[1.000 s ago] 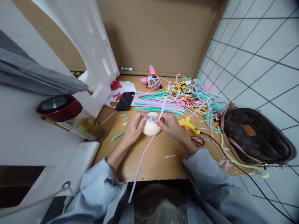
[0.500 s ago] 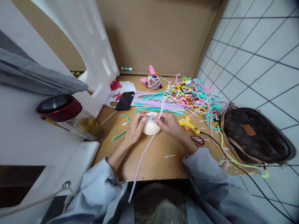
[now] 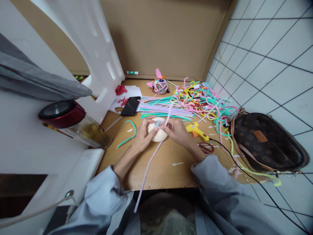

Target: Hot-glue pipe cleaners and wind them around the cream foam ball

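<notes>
A cream-coloured round object (image 3: 160, 136) sits between my hands, with a greyish patch and some lilac on its top; its exact kind is unclear. My left hand (image 3: 144, 133) is closed around its left side, the thumb lying across the top. My right hand (image 3: 177, 131) pinches a lilac pipe cleaner (image 3: 147, 169) against the object's right side. One end of that pipe cleaner points up past my fingers, and the long end runs down over the table's front edge. The fingertips partly hide where the two meet.
Behind lie straight pipe cleaners (image 3: 163, 110) and a tangled heap (image 3: 198, 98). A yellow glue gun (image 3: 198, 131) with a cord, red-handled scissors (image 3: 207, 148) and a brown bag (image 3: 269, 140) are at right. A phone (image 3: 131, 106) and glass bottle (image 3: 90, 130) stand left; a pink-eared decorated ball (image 3: 160, 86) is at the back.
My left thumb has moved right across the top of the round object, and the left hand has shifted slightly. My right hand stays nearly in place with the lilac pipe cleaner.
</notes>
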Demonstrator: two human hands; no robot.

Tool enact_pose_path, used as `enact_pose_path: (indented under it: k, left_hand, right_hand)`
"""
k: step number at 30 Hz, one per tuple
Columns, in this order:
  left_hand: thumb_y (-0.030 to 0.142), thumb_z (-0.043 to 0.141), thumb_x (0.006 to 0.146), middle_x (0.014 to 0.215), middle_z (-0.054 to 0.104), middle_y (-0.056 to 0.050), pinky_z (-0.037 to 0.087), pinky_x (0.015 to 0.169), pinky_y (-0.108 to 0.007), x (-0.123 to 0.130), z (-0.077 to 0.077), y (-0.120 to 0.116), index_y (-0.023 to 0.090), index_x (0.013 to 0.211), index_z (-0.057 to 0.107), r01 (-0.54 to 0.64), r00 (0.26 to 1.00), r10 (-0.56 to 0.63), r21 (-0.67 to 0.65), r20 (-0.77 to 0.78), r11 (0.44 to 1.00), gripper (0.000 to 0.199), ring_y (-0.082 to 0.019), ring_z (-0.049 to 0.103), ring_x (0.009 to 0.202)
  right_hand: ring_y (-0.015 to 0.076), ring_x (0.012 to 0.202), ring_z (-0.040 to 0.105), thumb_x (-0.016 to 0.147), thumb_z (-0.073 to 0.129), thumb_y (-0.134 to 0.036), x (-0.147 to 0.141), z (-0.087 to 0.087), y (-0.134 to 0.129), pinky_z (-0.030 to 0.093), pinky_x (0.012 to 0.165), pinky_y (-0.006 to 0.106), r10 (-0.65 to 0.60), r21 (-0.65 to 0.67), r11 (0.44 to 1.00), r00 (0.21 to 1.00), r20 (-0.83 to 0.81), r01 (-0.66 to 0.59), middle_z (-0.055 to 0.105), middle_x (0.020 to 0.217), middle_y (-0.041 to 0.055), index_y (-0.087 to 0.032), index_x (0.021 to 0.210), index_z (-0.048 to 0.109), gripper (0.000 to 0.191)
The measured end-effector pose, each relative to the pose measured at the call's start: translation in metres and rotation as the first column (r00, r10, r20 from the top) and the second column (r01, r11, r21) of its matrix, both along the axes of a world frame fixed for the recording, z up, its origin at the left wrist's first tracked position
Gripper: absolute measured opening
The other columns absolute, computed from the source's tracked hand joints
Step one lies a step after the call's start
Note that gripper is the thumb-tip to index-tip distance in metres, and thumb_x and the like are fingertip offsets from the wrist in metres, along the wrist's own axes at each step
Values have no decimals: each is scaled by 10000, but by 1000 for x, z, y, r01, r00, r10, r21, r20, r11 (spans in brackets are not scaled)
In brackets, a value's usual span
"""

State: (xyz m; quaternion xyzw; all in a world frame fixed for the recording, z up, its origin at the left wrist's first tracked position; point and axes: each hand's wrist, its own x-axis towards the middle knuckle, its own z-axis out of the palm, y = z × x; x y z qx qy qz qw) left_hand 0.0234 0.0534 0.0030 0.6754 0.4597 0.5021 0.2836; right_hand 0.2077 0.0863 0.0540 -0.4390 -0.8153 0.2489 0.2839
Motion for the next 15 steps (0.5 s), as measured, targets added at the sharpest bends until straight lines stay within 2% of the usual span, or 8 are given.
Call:
enact_pose_path:
  k: [9, 15]
  left_hand:
    - [455, 587, 926, 1420, 595, -149, 477, 1056, -449, 0, -4, 2, 231, 1080, 493, -9, 999, 10, -42, 37, 999, 288, -268, 610, 1263]
    - [469, 605, 897, 1418, 602, -141, 487, 1045, -437, -4, -5, 8, 228, 1074, 509, 20, 997, -14, -72, 75, 997, 313, -265, 621, 1243]
  right_hand:
    - [133, 609, 453, 908, 609, -245, 2, 4, -3, 308, 616, 262, 29, 23, 999, 999, 18, -30, 564, 633, -12, -168, 816, 692, 146]
    - [116, 601, 452, 936, 564, -408, 10, 4, 2, 321, 594, 246, 168, -70, 982, 979, -112, -176, 548, 653, -26, -172, 824, 656, 277]
